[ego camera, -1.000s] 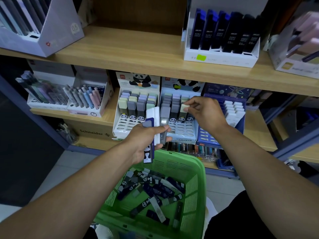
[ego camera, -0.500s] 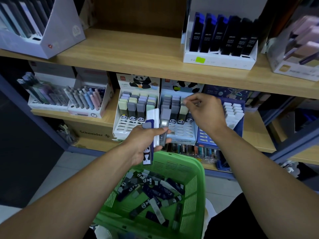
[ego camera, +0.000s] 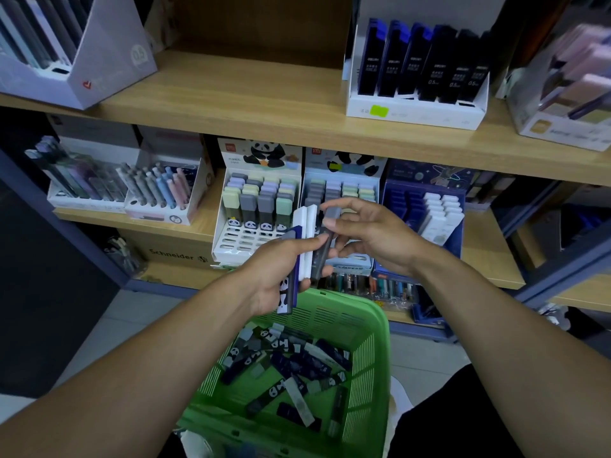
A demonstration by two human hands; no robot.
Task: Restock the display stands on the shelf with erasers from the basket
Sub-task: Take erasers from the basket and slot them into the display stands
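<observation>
1. The left hand (ego camera: 281,269) holds a bunch of long erasers (ego camera: 305,246) upright, with its fingers curled round them. Some are white, some are dark blue, and one has panda faces on it.
2. The right hand (ego camera: 370,233) pinches the top of a grey eraser (ego camera: 325,239) at the right side of the bunch. Its thumb and first finger are on it, and its other fingers are curled loosely.
3. Both hands are above the far rim of the green basket (ego camera: 373,352), in front of the lower shelf.
4. More erasers (ego camera: 291,365) lie in a jumble on the bottom of the basket. They are grey, white and dark blue, and many have pandas.
5. Just behind the hands stand two panda display stands side by side. The left stand (ego camera: 231,236) has rows of yellow, grey and green erasers, with bare slots at the front. The right stand (ego camera: 344,190) is partly hidden by the hands.
6. To the right is a blue stand (ego camera: 406,200) with white erasers in it.
7. To the left are two trays of pens (ego camera: 158,190).
8. On the top shelf (ego camera: 264,107) sits a white box of dark lead cases (ego camera: 423,64).
</observation>
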